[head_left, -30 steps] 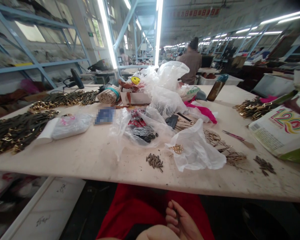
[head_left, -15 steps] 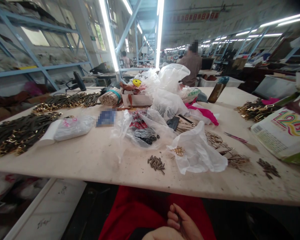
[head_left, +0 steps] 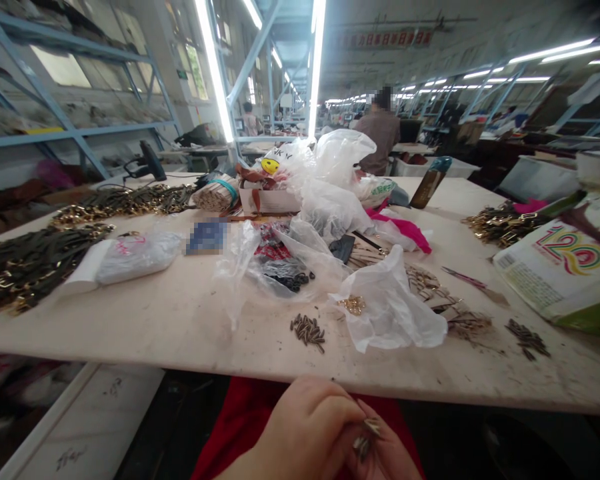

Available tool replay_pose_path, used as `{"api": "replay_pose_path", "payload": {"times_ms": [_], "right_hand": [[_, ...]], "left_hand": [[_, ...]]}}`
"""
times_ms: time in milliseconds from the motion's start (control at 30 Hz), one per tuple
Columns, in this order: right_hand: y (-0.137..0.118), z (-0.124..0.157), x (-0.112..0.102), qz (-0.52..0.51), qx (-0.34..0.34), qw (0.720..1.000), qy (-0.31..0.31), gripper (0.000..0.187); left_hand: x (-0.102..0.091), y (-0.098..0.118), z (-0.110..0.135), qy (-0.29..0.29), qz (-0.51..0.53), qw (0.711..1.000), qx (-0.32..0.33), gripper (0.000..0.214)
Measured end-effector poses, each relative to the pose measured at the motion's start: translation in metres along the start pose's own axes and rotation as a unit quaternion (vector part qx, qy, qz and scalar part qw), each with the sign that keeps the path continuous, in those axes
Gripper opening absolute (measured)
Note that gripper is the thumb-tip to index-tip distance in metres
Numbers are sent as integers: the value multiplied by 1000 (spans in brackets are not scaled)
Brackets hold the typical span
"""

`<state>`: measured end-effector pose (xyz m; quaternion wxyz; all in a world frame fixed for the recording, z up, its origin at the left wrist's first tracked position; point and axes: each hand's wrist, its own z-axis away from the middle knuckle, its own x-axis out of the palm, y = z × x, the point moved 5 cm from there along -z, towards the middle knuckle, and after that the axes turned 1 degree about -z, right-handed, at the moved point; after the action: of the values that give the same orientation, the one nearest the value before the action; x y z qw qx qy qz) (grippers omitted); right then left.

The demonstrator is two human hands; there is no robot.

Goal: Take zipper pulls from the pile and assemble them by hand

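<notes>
Both hands have risen from the lap toward the near edge of the table [head_left: 180,333]. The left hand [head_left: 305,427] now pinches a few small dark metal pieces [head_left: 365,437] in narrowed fingers over the cupped right hand [head_left: 390,453], palm up beneath them. A loose pile of like pieces [head_left: 307,330] lies on the table just beyond, beside a white plastic bag [head_left: 395,310].
</notes>
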<state>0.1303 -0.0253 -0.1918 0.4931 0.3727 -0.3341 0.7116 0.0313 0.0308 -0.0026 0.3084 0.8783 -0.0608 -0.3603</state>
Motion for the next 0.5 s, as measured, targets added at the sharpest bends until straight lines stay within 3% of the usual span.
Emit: {"api": "replay_pose_path", "payload": {"times_ms": [67,133,233,367,500], "right_hand": [[0,4,10,-47,16,998,34,23],[6,6,17,-88,67,992,62,22],[15,5,24,-97,148,983,54,17],[10,0,22,-66,119,991,3,24],[11,-3,17,-64,130,989,-18,25]], "left_hand": [[24,-21,14,-100,-93,990,-31,4],[36,-43,28,-145,-139,977,-74,3],[31,-79,32,-153,-168,961,-158,15],[6,-132,17,-135,-243,924,-261,28],[3,-167,9,-130,-293,903,-285,28]]}}
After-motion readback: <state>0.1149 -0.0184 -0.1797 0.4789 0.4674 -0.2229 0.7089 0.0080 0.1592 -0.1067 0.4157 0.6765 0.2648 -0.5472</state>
